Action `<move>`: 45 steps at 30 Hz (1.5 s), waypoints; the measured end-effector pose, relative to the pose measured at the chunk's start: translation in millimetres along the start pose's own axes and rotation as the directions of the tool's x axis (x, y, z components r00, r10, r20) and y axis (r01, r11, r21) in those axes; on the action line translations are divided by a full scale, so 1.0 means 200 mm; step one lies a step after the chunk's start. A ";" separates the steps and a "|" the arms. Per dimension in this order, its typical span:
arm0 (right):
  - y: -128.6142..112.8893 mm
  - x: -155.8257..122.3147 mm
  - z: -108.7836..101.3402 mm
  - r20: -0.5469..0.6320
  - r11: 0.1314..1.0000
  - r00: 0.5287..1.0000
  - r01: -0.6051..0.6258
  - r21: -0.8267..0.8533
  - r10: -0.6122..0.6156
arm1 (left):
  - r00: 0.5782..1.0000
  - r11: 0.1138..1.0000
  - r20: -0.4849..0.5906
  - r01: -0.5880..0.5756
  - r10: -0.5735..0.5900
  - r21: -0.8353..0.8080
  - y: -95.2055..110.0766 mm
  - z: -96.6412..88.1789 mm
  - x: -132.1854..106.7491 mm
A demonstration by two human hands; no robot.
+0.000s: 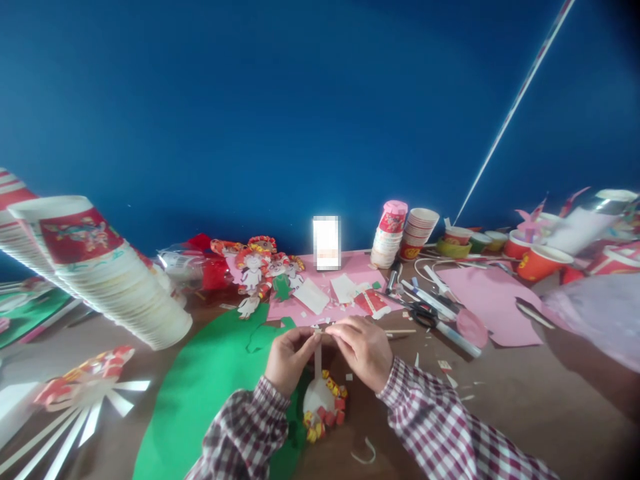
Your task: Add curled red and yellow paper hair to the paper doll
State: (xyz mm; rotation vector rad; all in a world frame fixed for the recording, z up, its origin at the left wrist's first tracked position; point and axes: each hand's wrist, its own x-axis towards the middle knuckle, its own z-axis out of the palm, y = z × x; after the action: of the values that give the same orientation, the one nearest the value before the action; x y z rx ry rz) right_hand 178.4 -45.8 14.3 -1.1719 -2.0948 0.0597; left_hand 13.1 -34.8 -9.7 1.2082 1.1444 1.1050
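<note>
A cut-open paper cup (317, 398) lies between my hands, its rim of strips curled into red and yellow rolls, with one pale straight strip (319, 363) pointing away from me. At the far end of that strip, my left hand (289, 359) is closed, thumb and finger pinching it. My right hand (364, 350) is closed around a thin wooden stick (403, 331), which sticks out to the right past the knuckles. Both sets of fingertips nearly meet at the strip's end. Whether the strip is wound on the stick is hidden by my fingers.
Green paper (200, 393) lies at left, under another cut cup (85, 393). Tall stacked cups (120, 280) lean at far left. Paper figures (255, 263) and pink paper (295, 310) lie ahead. Scissors (423, 315), pens and cup stacks (387, 240) stand to the right.
</note>
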 end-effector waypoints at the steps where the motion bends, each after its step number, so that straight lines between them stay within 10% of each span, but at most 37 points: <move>1: 0.00 0.00 0.00 0.006 1.000 1.000 -0.004 -0.001 0.004 | 1.000 1.000 -0.003 -0.003 0.003 0.009 0.00 0.00 0.00; 45: 0.00 0.00 0.01 -0.025 0.995 0.996 0.081 0.055 -0.080 | 0.995 0.989 0.094 -0.052 0.039 0.138 0.02 0.00 0.00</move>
State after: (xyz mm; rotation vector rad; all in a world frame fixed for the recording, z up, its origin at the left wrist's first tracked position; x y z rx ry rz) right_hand 176.8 -45.7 13.9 -1.0488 -2.1046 0.0670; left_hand 12.0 -35.3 -6.3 1.3858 1.1442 1.0064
